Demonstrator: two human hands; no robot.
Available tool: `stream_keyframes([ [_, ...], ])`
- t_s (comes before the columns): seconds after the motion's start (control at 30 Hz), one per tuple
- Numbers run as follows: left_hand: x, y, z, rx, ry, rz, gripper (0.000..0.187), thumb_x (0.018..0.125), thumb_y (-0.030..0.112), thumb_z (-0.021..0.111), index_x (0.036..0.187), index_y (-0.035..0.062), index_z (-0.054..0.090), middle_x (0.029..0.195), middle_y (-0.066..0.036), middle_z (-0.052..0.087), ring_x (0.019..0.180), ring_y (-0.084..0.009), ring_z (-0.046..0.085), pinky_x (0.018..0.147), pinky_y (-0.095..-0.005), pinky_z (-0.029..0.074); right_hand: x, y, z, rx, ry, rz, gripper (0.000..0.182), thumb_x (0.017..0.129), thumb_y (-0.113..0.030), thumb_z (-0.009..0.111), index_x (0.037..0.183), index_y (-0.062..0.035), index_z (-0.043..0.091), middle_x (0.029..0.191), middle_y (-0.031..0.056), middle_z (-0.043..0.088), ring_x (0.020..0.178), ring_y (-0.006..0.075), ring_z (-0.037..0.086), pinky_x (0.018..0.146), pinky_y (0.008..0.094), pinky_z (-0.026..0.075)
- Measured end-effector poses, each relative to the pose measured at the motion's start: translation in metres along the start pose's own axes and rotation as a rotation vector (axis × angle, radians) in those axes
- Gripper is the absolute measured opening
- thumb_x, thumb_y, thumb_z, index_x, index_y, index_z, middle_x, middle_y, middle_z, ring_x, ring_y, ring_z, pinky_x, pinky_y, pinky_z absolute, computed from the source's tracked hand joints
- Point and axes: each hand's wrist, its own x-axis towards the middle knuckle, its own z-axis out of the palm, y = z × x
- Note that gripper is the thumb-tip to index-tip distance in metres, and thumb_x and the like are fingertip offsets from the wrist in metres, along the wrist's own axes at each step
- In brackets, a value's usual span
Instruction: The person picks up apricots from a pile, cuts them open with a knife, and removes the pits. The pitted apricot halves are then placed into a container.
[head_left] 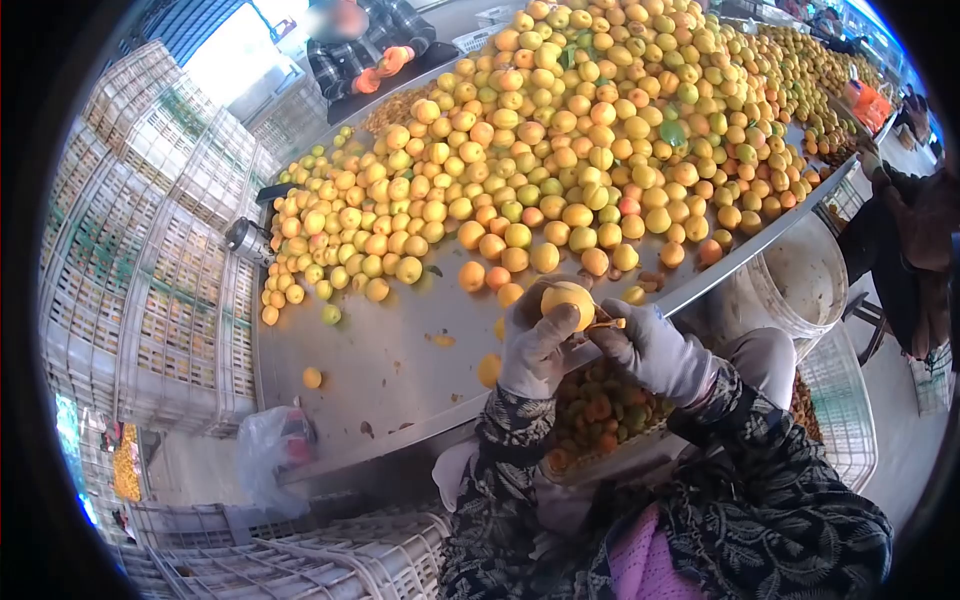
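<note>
My left hand [535,345], in a pale glove, is closed around a whole yellow apricot [568,303] just above the near edge of the metal table [400,385]. Close against the fruit, my gloved right hand [655,350] pinches a thin tool with a yellowish tip [608,323]; most of it is hidden by the fingers. Below both hands, a container in front of my lap holds orange and greenish apricot pieces [600,405]. A big heap of whole apricots [600,150] covers much of the table beyond my hands.
Stacked white plastic crates [170,270] stand along the left. A white bucket [800,285] is at the right, below the table edge. A clear plastic bag [265,460] hangs at the table's left corner. Across the table stands a person [370,50] in orange gloves.
</note>
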Motion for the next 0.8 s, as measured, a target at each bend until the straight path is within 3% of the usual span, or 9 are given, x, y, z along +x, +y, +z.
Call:
stream_keyframes([
  [0.07,0.004,0.012,-0.007,0.048,-0.052,0.011,0.042,0.079,0.02,0.076,0.112,0.0011,0.058,0.095,-0.007,0.065,0.084,-0.0151,0.064,0.075,-0.0297,0.054,0.0,0.003,-0.008,-0.052,-0.116,0.053,0.04,0.096,-0.033,0.054,0.116,0.0018,0.057,0.084,0.0207,0.066,0.083,0.0318,0.066,0.074,0.0371,0.049],
  [0.13,0.01,0.032,-0.017,0.525,-0.229,-0.072,0.042,0.075,0.011,0.078,0.11,0.0006,0.059,0.094,-0.006,0.065,0.084,-0.0142,0.064,0.076,-0.0296,0.053,0.001,0.02,-0.008,-0.073,-0.137,0.03,0.04,0.096,-0.033,0.054,0.114,0.0018,0.057,0.082,0.0195,0.066,0.081,0.0292,0.066,0.073,0.0365,0.049],
  [0.23,0.01,0.041,-0.019,0.846,-0.289,-0.116,0.043,0.075,0.009,0.079,0.112,-0.0001,0.058,0.094,-0.006,0.064,0.083,-0.0157,0.063,0.077,-0.0303,0.053,-0.006,0.031,-0.004,-0.017,-0.176,0.056,0.042,0.096,-0.034,0.055,0.115,0.0024,0.058,0.083,0.0164,0.066,0.082,0.0221,0.064,0.074,0.0339,0.048],
  [0.27,0.006,0.038,-0.013,0.846,-0.293,-0.117,0.043,0.075,0.009,0.079,0.112,-0.0001,0.058,0.094,-0.006,0.064,0.083,-0.0157,0.063,0.077,-0.0303,0.053,-0.008,0.03,-0.005,0.051,-0.188,0.1,0.044,0.096,-0.035,0.056,0.117,0.0031,0.057,0.086,0.0146,0.067,0.084,0.0178,0.063,0.075,0.032,0.049],
  [0.33,-0.007,0.019,0.009,0.21,-0.063,-0.035,0.041,0.08,0.014,0.075,0.114,-0.0005,0.056,0.094,-0.006,0.063,0.082,-0.0177,0.063,0.077,-0.0315,0.052,-0.015,0.022,0.004,0.132,-0.064,0.055,0.045,0.096,-0.034,0.056,0.121,0.0038,0.055,0.091,0.0124,0.066,0.088,0.015,0.061,0.078,0.03,0.048],
  [0.43,-0.009,-0.022,0.028,-0.246,0.119,0.066,0.04,0.085,0.019,0.071,0.116,-0.0004,0.054,0.095,-0.007,0.062,0.083,-0.0183,0.063,0.079,-0.0322,0.052,-0.017,0.017,0.011,0.253,0.045,0.041,0.05,0.097,-0.031,0.056,0.129,0.006,0.048,0.107,0.009,0.064,0.098,0.0122,0.057,0.085,0.0267,0.047],
  [0.63,-0.005,-0.005,0.003,0.049,0.045,-0.024,0.035,0.084,0.013,0.067,0.114,-0.0006,0.057,0.097,-0.005,0.062,0.086,-0.0133,0.063,0.079,-0.0261,0.051,-0.012,0.011,0.001,0.335,-0.023,0.052,0.042,0.097,-0.027,0.052,0.125,0.0048,0.052,0.102,0.0082,0.065,0.094,0.0109,0.058,0.082,0.027,0.048],
  [0.73,0.002,0.019,-0.001,0.463,-0.108,-0.341,0.045,0.073,0.005,0.08,0.112,-0.0005,0.058,0.101,-0.005,0.063,0.089,-0.0093,0.061,0.073,-0.0206,0.052,-0.01,0.022,-0.01,0.118,-0.202,0.148,0.036,0.097,-0.027,0.051,0.116,0.0033,0.057,0.093,0.0054,0.065,0.087,0.0099,0.058,0.076,0.0266,0.048],
  [0.8,-0.005,0.012,0.002,0.37,-0.11,-0.188,0.044,0.074,0.008,0.079,0.111,-0.0004,0.058,0.1,-0.005,0.063,0.088,-0.0101,0.061,0.073,-0.0211,0.052,-0.011,0.04,-0.002,0.247,-0.196,0.051,0.033,0.097,-0.027,0.051,0.109,0.0025,0.06,0.087,0.0028,0.065,0.081,0.0092,0.057,0.072,0.0258,0.047],
])
